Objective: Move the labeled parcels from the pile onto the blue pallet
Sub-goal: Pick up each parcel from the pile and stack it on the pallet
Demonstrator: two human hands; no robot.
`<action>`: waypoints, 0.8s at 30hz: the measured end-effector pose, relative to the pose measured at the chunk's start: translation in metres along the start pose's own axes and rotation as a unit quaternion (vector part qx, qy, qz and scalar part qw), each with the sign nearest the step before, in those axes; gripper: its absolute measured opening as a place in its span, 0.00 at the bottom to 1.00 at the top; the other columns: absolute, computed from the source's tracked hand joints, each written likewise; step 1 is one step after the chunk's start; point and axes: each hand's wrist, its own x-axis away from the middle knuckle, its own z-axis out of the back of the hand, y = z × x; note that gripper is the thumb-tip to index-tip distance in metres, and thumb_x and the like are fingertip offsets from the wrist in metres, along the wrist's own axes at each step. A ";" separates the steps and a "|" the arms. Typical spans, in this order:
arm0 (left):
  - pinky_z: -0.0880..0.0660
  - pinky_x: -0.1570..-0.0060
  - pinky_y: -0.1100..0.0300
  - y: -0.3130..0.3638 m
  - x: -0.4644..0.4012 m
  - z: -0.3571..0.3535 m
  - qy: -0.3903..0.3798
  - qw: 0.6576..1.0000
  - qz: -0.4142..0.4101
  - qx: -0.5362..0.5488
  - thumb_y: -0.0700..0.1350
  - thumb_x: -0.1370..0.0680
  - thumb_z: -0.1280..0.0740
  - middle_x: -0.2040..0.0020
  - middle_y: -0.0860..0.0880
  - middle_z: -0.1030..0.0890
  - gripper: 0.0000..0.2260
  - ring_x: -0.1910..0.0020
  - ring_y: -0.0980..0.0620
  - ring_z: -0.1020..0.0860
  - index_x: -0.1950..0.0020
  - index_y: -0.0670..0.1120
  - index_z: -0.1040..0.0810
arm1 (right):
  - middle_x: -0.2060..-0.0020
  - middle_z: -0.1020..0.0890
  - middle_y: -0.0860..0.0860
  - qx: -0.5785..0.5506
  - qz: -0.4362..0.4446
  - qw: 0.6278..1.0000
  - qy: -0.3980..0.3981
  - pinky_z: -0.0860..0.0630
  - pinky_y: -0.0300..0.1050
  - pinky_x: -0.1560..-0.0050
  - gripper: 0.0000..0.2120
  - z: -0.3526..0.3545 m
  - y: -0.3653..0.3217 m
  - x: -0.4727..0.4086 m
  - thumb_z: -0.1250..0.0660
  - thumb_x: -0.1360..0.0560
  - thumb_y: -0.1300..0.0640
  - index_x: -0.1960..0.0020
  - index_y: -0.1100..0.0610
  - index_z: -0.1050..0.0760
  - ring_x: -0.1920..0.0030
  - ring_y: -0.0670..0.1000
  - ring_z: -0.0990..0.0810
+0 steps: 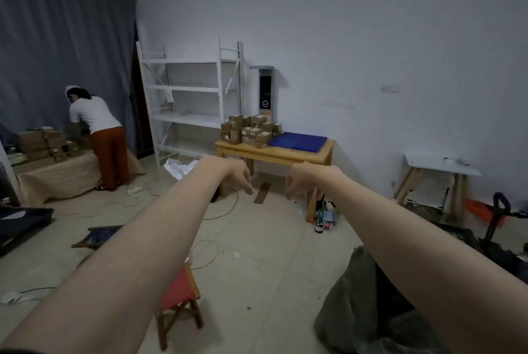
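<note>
Ahead, both bare forearms are stretching out over the pale tiled floor, wrists bent so the fingers are hanging downward. The left hand is showing a loose, half-curled grip with nothing in it; the right hand is drooping the same way, fingers slack and parted, also carrying nothing.

Well beyond them, the pile of parcels is sitting on the left half of a light wooden surface: small brown cardboard boxes, blocky and square-edged, stacked unevenly, many bearing pale labels. Just beside the pile, on the right half of the same surface, the blue pallet is lying flat, a thin rectangular slab with a matte plastic look.

Behind the surface, a white metal shelving rack is leaning against the wall. To the far left, another person is bending over a cloth-draped bench loaded with more cardboard boxes. A small folding stool with a red fabric seat is standing between the forearms.
</note>
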 end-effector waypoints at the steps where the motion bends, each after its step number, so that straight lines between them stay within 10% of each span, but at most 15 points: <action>1: 0.27 0.37 0.48 -0.010 -0.009 0.005 0.000 1.000 -0.001 -0.007 0.60 0.25 0.32 0.40 0.52 0.23 0.18 0.42 0.50 0.24 0.38 0.53 0.22 | 0.47 0.20 0.57 0.000 -0.004 1.000 -0.003 0.17 0.47 0.54 0.19 0.004 -0.004 -0.014 0.30 0.24 0.50 0.38 0.58 0.24 0.52 0.56 0.17; 24: 0.28 0.36 0.49 -0.128 -0.342 0.073 -0.042 0.998 -0.024 -0.046 0.61 0.25 0.33 0.38 0.52 0.23 0.22 0.40 0.50 0.25 0.36 0.53 0.23 | 0.49 0.20 0.55 -0.002 -0.008 1.000 -0.007 0.18 0.44 0.55 0.18 0.075 0.030 -0.353 0.31 0.24 0.50 0.36 0.56 0.25 0.52 0.54 0.17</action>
